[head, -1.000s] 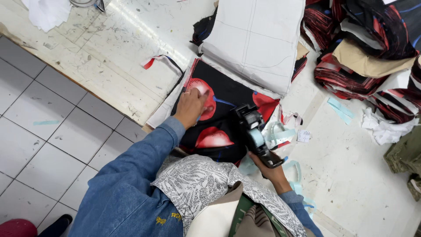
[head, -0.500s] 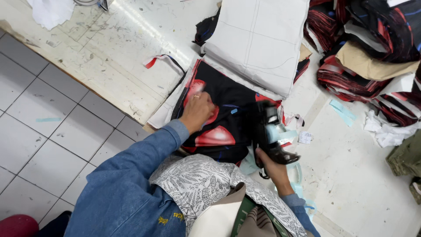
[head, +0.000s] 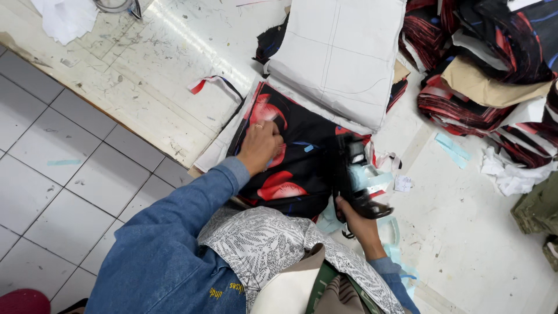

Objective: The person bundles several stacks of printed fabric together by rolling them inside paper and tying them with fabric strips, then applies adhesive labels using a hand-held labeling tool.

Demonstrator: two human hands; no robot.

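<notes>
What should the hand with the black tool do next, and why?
Probably slide the black tool further along the black and red fabric: the right hand grips it at the stack's edge, while the left hand presses the fabric flat.

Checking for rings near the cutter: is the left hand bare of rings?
No, a gold ring shows on a finger of the left hand pressing the black-and-red fabric.

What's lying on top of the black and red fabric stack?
The left hand presses flat on the black and red fabric stack. A bundle of white marked sheets covers its far end. The right hand holds a black tool at its edge. Lower layers are hidden.
</notes>
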